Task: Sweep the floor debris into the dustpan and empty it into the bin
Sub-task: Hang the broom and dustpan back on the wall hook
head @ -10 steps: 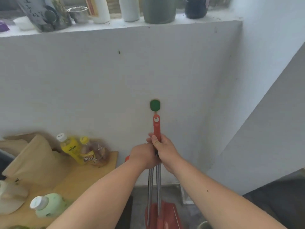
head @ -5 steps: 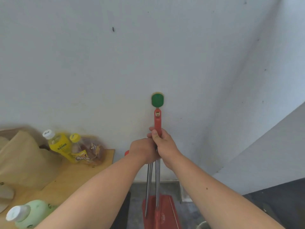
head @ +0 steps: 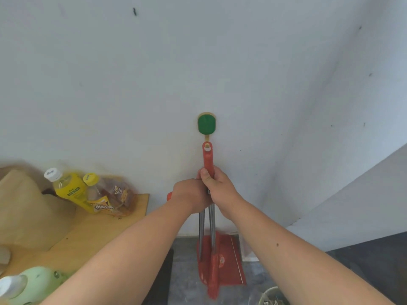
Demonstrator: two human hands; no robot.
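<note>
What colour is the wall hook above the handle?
Green wall hook, on a tan backing, clearest in the head view.

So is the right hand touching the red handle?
Touching. The head view shows the right hand wrapped around the red handle, thumb pressed against its front, just below the green wall hook.

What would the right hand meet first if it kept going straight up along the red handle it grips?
Probably the green wall hook just above the red handle held by the right hand; the handle's hanging hole sits at its peg. Depth is unclear.
</note>
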